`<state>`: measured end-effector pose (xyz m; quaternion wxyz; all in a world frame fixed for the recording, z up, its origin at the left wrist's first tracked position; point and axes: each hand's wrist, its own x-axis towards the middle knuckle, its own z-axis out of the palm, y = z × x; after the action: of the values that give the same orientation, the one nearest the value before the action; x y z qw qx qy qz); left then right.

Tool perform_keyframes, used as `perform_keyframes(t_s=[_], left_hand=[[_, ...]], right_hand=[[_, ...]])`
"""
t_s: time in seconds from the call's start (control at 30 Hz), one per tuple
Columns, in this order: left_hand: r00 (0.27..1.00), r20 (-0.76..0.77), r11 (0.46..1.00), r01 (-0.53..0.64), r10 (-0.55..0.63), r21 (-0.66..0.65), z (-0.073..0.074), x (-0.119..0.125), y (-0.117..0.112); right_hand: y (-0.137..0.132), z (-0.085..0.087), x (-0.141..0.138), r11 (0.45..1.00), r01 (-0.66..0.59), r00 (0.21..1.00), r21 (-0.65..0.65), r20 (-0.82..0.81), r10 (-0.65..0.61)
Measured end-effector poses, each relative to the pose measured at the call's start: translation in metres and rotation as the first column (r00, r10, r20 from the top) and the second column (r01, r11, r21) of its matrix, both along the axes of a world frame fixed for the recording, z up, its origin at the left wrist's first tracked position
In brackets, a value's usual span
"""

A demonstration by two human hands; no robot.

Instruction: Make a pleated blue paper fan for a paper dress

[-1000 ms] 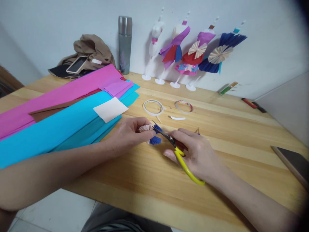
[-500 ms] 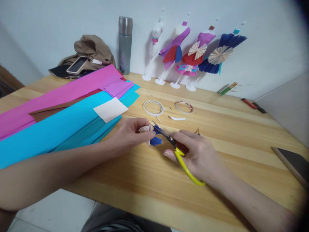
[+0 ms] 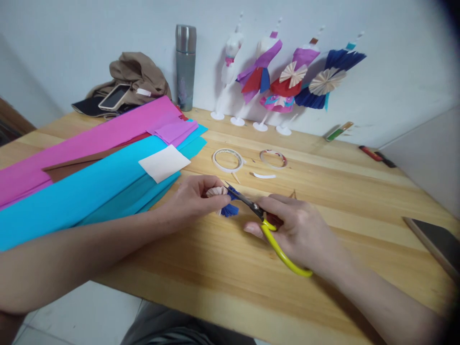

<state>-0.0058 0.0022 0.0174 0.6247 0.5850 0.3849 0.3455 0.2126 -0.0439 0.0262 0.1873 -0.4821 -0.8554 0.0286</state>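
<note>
My left hand [image 3: 192, 199] pinches a small pleated paper piece [image 3: 223, 200], beige on top with dark blue fringe below, just above the wooden table [image 3: 230, 268]. My right hand [image 3: 300, 230] grips yellow-handled scissors [image 3: 268, 230]. Their dark blades reach left into the blue fringe. The scissor handle loop sticks out below my right palm.
Long cyan, pink and brown crepe sheets [image 3: 82, 172] with a white square [image 3: 164, 163] lie at left. Two tape rolls [image 3: 227, 159] sit behind my hands. Several paper-dressed mannequins [image 3: 280, 76], a steel flask [image 3: 186, 67], a cloth with a phone [image 3: 115, 96] and a tablet edge [image 3: 436, 242] are around.
The scissors and my right hand shifted slightly to the right and lower, the blades closing a little on the blue fringe. My left hand kept still.
</note>
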Motion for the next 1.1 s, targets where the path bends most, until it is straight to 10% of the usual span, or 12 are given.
perform_keyframes(t_s=[1.1], left_hand=[[0.998, -0.009, 0.997, 0.065, -0.065, 0.034, 0.004, 0.000, -0.002]], right_hand=[[0.001, 0.008, -0.007, 0.980, 0.017, 1.000, -0.198, 0.011, -0.015]])
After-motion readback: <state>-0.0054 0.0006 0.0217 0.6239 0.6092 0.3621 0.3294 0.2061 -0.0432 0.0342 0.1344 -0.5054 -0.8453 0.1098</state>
